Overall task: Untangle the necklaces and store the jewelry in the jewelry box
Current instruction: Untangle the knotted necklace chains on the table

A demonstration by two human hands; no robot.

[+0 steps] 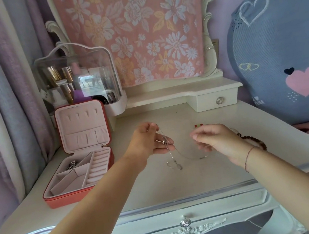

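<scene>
Silver necklaces mid-untangle above the desk, jewelry box open and waiting at left.

Left hand pinches the tangled silver necklaces up high, and the chain drapes over its fingers with the tail looped on the desk. Right hand has its fingers curled near the thin strand; can't tell whether it actually grips it. The jewelry box sits near the desk's left front edge, lid up, with one silver piece already in the back compartment.

Risks: pulling the hands apart probably tightens the knot or snaps the fine chain. A loose tail could catch the beaded bracelet just behind the right wrist.

Room: bare desk between the hands and the front edge, and a free path left to the box. A sweep right goes toward the bracelet and the desk's right edge.
</scene>
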